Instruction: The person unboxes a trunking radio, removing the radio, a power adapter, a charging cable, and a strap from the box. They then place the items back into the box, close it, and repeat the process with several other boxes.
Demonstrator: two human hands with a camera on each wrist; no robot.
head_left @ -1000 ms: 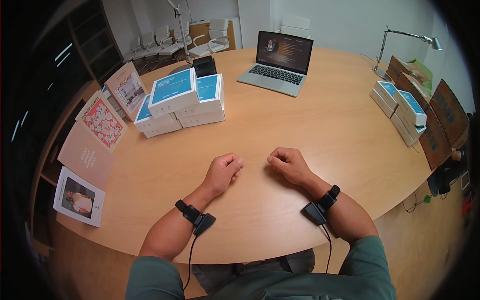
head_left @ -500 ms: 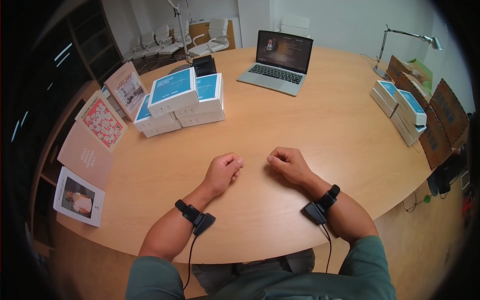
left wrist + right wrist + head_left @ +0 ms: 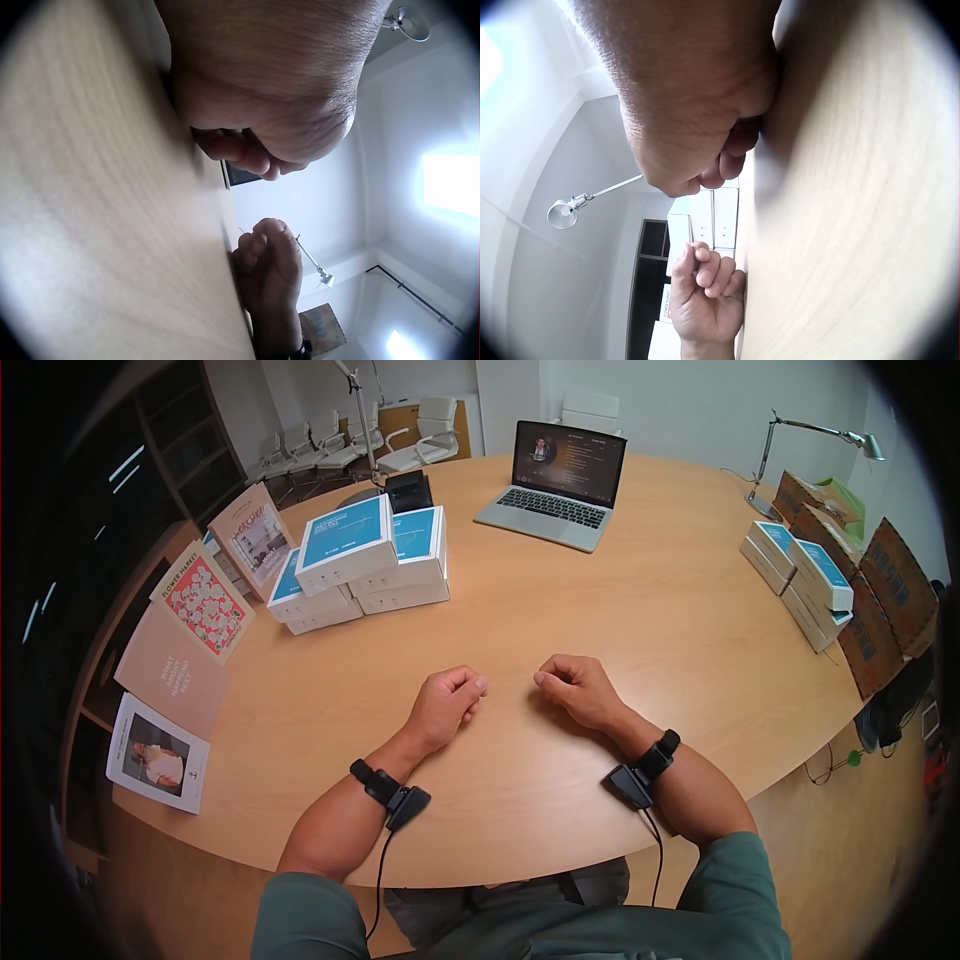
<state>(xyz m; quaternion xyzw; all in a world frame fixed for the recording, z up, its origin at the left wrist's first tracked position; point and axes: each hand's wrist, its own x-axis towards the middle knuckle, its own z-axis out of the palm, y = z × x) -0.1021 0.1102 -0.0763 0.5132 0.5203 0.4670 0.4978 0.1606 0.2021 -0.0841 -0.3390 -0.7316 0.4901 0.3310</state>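
Observation:
Both hands rest on the wooden table [image 3: 500,800], fingers loosely curled and nothing held. My left hand [image 3: 442,708] lies left of the middle and my right hand [image 3: 583,690] to the right, with bare tabletop between them. In the left wrist view, the left hand [image 3: 262,90] looms close, its fingers bent inward, and the right hand [image 3: 271,270] is beyond it. From the right wrist, the right hand [image 3: 694,112] shows bent fingertips near the wood, with the left hand [image 3: 709,304] farther off, its palm side visible.
White-and-blue boxes [image 3: 345,550] are stacked at the back left, beside upright books [image 3: 205,600]. An open laptop [image 3: 560,490] stands at the back. More boxes [image 3: 800,575], cardboard pieces [image 3: 890,585] and a desk lamp [image 3: 765,470] are on the right.

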